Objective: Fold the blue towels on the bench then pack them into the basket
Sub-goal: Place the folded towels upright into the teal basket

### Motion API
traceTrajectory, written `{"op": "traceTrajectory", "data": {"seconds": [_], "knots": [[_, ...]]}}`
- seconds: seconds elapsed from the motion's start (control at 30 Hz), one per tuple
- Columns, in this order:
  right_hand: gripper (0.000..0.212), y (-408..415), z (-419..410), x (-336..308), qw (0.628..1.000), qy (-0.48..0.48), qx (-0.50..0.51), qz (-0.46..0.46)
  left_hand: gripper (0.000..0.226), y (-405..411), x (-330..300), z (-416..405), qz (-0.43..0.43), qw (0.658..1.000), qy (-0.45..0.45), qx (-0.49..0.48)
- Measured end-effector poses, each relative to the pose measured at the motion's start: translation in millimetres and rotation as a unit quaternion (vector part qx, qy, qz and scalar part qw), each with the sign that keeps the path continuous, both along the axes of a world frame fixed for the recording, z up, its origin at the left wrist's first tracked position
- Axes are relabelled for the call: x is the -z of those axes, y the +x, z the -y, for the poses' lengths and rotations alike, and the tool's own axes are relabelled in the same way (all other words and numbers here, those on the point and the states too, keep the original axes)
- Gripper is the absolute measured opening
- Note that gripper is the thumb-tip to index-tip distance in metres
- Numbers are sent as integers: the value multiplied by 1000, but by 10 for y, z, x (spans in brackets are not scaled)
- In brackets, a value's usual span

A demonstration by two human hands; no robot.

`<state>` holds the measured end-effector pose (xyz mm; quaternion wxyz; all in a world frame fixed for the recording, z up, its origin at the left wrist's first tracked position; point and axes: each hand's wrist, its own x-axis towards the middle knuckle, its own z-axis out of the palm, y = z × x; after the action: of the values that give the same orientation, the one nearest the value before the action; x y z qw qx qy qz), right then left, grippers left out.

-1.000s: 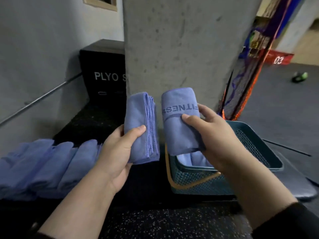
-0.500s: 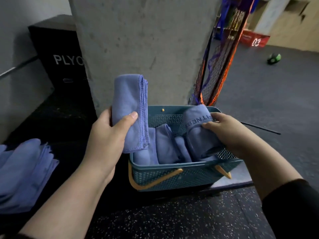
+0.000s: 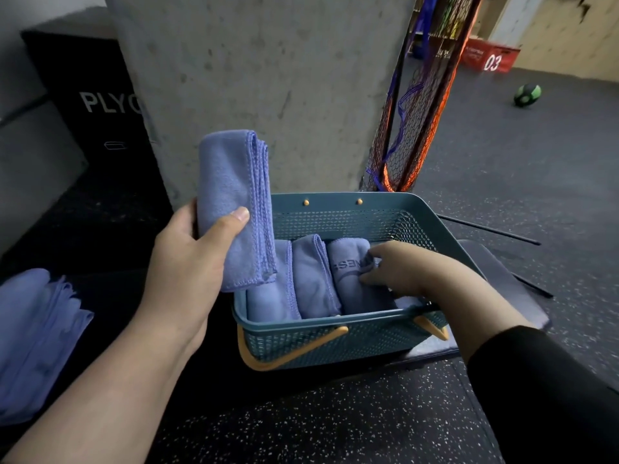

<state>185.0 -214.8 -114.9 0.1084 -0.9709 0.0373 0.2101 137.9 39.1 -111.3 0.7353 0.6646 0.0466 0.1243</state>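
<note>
Gym flooring of dark speckled rubber (image 3: 301,423) extends around a concrete pillar (image 3: 261,78), with a black plyo box (image 3: 83,95) at its left. On the padded bench (image 3: 509,283) in front of the pillar stands the teal perforated basket (image 3: 335,343), its orange handles folded down against the near wall. Unpacked blue towels (image 3: 37,333) lie stacked at the far left, well apart from the basket.

Inside the basket, two packed towels (image 3: 301,283) stand on edge against the left wall. A third, the printed towel (image 3: 351,283), stands just beside them on the right. The right hand (image 3: 405,272) reaches over the near rim with its fingers curled onto the top of this printed towel, pinching or pressing it into place; which of the two cannot be determined.

The left hand (image 3: 187,259) grips the folded towel (image 3: 234,209), thumb across the front and fingers behind. This towel is upright: its long axis is vertical, its stitched edges face right, and its lower end overlaps the basket's left corner in view. Open basket space lies right of the printed towel. The coming move therefore appears to run rightward and downward from the left hand, past the right hand, with the vertical orientation retained.
</note>
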Motion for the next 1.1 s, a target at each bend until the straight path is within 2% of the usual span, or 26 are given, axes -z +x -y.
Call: {"op": "traceTrajectory", "data": {"seconds": [0.07,0.13,0.2,0.27,0.33,0.37,0.43,0.5,0.53,0.6,0.63,0.7,0.77,0.87,0.97,1.03,1.1], "knots": [[31,8,56,-9,999,-4,15,35,22,-10,-37,-11,6,1000,9,-3],[28,4,129,-102,993,25,43,110,26,-22,-89,-8,19,1000,19,-12],[26,-29,155,-264,970,110,64,208,30,-38,-140,20,27,999,17,-14],[19,-128,83,-461,923,268,78,263,31,-61,-180,77,33,999,21,-3],[18,-262,-56,-618,883,399,62,239,33,-78,-203,149,42,999,31,7],[23,-310,-116,-646,877,433,47,205,38,-82,-206,187,47,998,36,13],[55,-341,-209,-622,873,471,31,123,45,-82,-204,264,49,998,44,24],[82,-342,-296,-559,853,518,37,59,36,-106,-209,344,41,997,57,44],[83,-344,-329,-529,837,544,41,40,28,-122,-215,385,31,996,54,62],[61,-351,-354,-513,812,581,46,34,23,-155,-220,461,15,994,35,105],[47,-353,-351,-522,801,595,51,45,26,-165,-217,478,14,992,43,122],[33,-350,-307,-542,782,615,71,69,37,-171,-225,482,27,986,82,145],[31,-327,-210,-551,786,602,94,106,44,-169,-241,445,49,977,131,161],[29,-289,5,-525,832,507,125,187,31,-114,-170,303,110,956,255,95],[20,-207,177,-426,909,337,124,213,42,-46,-49,148,125,905,402,58],[17,-110,238,-328,954,202,114,189,42,-29,12,95,82,888,445,85],[18,-10,274,-247,977,99,106,159,40,-27,49,69,44,878,466,100]]}}
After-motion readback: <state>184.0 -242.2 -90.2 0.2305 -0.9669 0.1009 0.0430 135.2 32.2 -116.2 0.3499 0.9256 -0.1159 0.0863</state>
